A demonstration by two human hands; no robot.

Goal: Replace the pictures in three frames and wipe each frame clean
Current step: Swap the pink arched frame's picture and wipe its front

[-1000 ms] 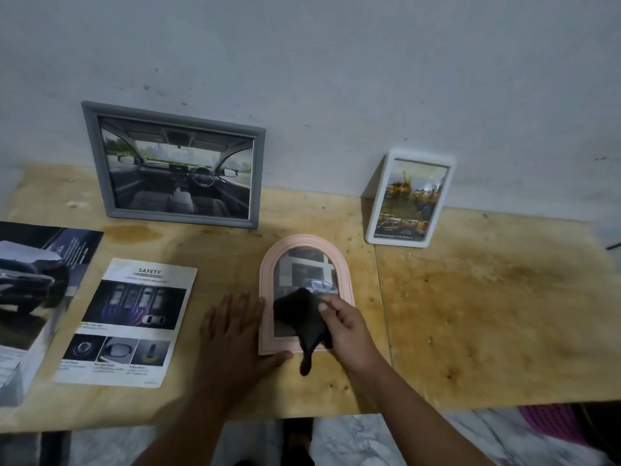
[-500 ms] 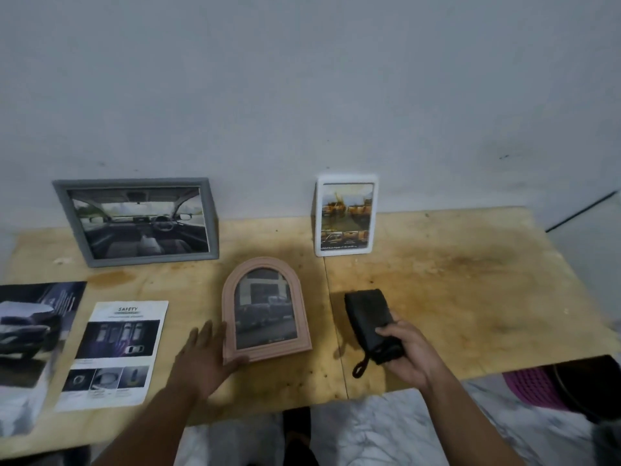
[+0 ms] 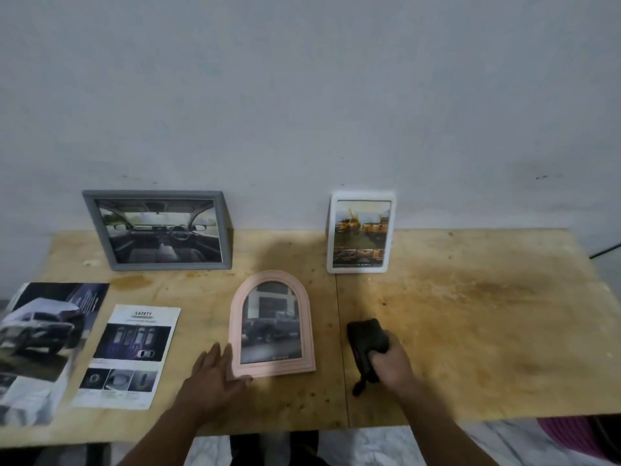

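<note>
A pink arched frame [image 3: 272, 366] lies flat on the wooden table [image 3: 470, 331], holding a picture of a dark truck. My left hand [image 3: 215, 378] rests flat against its lower left corner, fingers apart. My right hand [image 3: 391, 363] grips a black cloth [image 3: 366, 336] that sits on the table to the right of the pink frame. A grey frame [image 3: 158, 230] with a car-interior picture leans on the wall at the back left. A white frame [image 3: 361, 233] with a picture of yellow machines stands at the back middle.
A "SAFETY" leaflet [image 3: 129, 356] lies left of the pink frame. A larger car brochure [image 3: 40, 348] sits at the table's left edge. A pink object [image 3: 568, 435] shows below the table's front right edge.
My right hand carried the black cloth off the pink frame and set it on the table to the right. The left hand stayed at the frame's corner. The view pulled back and tilted up.
</note>
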